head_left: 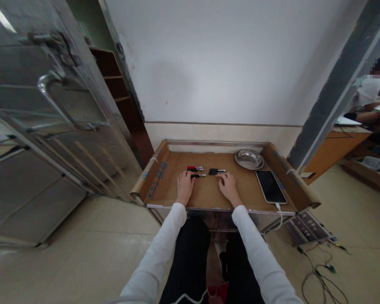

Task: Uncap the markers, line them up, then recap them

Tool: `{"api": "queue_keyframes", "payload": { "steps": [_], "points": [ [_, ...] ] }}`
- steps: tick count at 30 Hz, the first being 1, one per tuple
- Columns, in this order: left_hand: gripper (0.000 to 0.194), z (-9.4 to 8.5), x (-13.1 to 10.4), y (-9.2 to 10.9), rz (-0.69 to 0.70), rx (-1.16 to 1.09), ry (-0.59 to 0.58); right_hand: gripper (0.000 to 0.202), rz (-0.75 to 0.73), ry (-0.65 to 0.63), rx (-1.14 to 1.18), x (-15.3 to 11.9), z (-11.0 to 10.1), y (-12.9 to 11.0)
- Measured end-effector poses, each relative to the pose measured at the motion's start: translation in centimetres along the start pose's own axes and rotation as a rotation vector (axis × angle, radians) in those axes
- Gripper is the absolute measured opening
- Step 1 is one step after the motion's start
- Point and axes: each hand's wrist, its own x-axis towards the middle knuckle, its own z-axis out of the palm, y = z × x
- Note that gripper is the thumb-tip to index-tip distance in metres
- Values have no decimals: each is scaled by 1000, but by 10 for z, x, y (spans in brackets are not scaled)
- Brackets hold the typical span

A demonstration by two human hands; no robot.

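My left hand rests at the left part of a cardboard-lined tray, its finger and thumb closed around the left end of a black pen. Just beyond that pen lies a red pen, pointing the same way. To the right is a small group of black pens lying side by side. My right hand is at the near side of this group, fingers apart, with its fingertips touching or almost touching the nearest pen. Both palms face down.
A round metal dish stands at the tray's back right. In front of it lies a phone with a white charging cable. Raised cardboard sides edge the tray. Cables lie on the floor at right; a metal door is at left.
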Motion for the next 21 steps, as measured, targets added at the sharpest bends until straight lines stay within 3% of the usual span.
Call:
{"api": "queue_keyframes", "payload": {
  "steps": [8,12,16,21],
  "points": [
    [7,7,-2,9,151,-367,-154,35,-87,-58,47,1,-1,-5],
    [18,12,2,33,60,-639,-82,26,-75,-40,114,2,0,-3],
    [36,5,12,59,-22,-799,-22,21,-49,-6,191,3,2,0],
    [31,-5,23,68,-27,-817,24,17,-28,-5,208,4,4,1]
  ]
}}
